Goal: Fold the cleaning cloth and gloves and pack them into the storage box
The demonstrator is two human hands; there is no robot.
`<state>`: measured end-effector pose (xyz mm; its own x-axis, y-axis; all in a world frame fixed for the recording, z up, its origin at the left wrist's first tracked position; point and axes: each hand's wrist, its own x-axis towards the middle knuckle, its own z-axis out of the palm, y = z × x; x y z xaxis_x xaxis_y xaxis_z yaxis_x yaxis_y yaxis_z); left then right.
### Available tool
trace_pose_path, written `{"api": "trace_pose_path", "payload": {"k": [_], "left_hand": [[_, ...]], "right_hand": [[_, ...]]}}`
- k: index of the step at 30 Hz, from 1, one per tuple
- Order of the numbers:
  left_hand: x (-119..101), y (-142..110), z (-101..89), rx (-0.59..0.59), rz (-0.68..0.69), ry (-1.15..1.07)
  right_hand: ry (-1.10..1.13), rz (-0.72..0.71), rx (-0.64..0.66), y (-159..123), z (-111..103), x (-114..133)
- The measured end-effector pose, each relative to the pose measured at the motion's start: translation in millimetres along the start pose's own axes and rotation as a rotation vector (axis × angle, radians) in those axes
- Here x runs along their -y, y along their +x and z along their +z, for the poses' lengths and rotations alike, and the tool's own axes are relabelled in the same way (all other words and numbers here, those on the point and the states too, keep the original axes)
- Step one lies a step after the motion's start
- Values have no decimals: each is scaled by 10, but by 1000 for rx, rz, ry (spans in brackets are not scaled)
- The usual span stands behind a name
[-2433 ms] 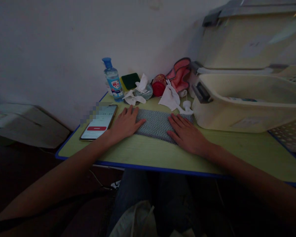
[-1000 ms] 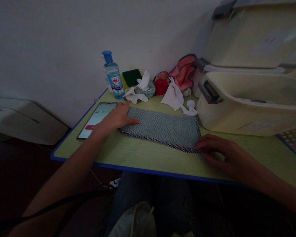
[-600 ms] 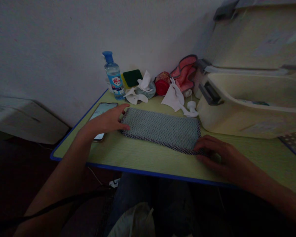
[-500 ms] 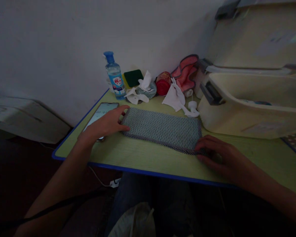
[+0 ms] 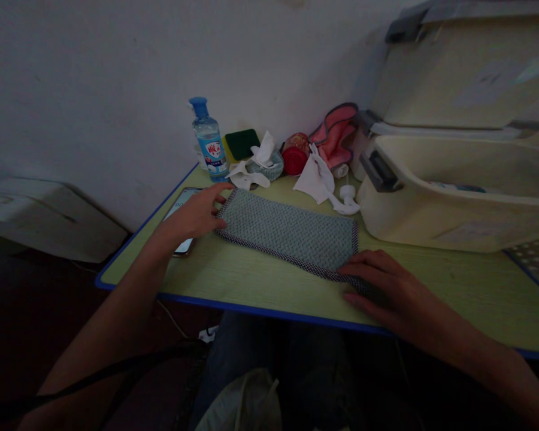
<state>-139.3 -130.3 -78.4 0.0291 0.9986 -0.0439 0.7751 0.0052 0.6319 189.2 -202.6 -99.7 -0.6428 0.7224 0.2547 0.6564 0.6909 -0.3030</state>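
Observation:
A grey-green woven cleaning cloth [image 5: 287,230] with a black-and-white checked border lies as a long rectangle, seemingly folded. My left hand [image 5: 202,212] is at its left end, fingers bent around the edge, with the thumb near the front corner. At the front right corner, my right hand [image 5: 386,290] has its fingers over the border and the thumb lower down, and the corner runs into the hand. What its fingertips do underneath is hidden. Partly behind my left wrist lies a phone [image 5: 184,245] with a lit screen.
Along the wall stand a blue-capped detergent bottle [image 5: 212,149], a green scouring pad [image 5: 242,144], a rolled cloth [image 5: 272,167], a red roll [image 5: 295,158], a pink cloth [image 5: 336,140] and white pieces [image 5: 314,179]. Cream storage bins [image 5: 431,221] occupy the right. The table [image 5: 251,275] has a blue edge.
My right hand has moved left and slightly toward me, and the cloth's right end has shifted left with it. My left hand has moved slightly up and left, covering more of the phone.

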Motion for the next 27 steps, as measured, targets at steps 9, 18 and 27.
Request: {"api": "trace_pose_path", "payload": {"k": [9,18,27], "left_hand": [[-262,215,-65,-438,209,105],[-601,-46,413,-498,877,180],[-394,-260,846,-180,1020,284]], "right_hand": [[-10,-122,96,143,79,296],[64,-193,188,316,217,479],[-92,-122,-146,146,142,158]]}}
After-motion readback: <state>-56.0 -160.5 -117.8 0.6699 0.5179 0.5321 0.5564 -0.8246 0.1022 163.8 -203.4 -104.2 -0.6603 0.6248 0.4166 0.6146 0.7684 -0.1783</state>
